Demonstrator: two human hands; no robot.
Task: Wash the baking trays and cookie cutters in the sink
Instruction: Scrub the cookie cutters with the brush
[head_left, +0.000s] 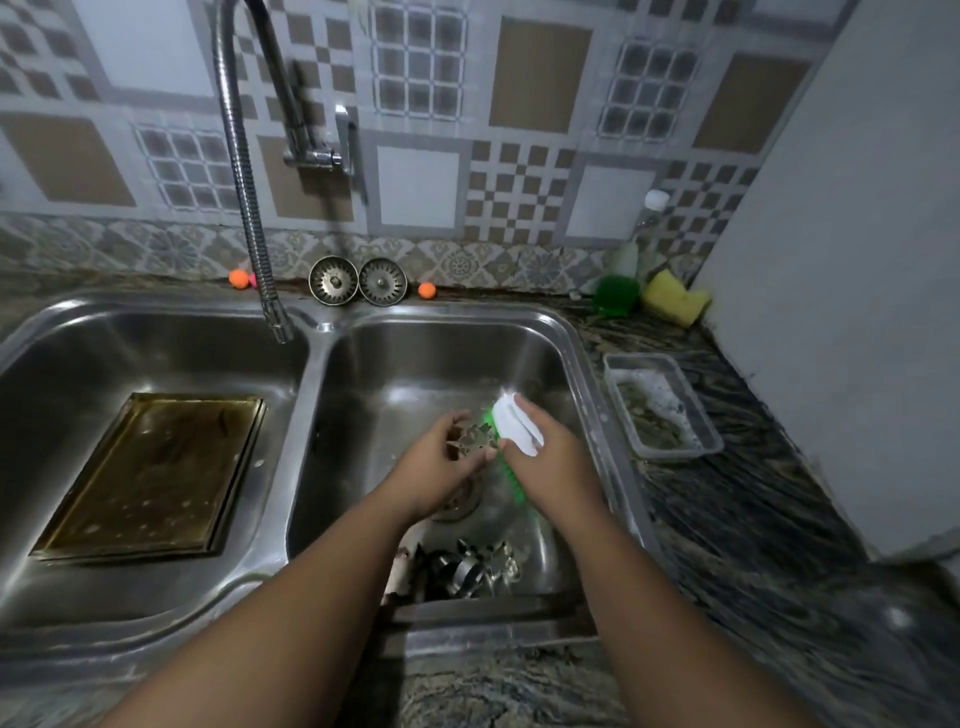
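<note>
over the half-hidden drain (460, 501), the left hand (441, 460) pinches a blurred cookie cutter (475, 439); the right hand (543, 460) curls its fingers round a brush (514, 423) touching it. more cutters (467, 569) pile nearer than the drain, partly covered by forearms; a baking tray (150, 478) lies left of it.

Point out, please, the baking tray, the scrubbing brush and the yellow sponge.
baking tray (150, 475), head view, its base.
scrubbing brush (506, 421), head view, its white handle.
yellow sponge (675, 299), head view, its top face.
</note>
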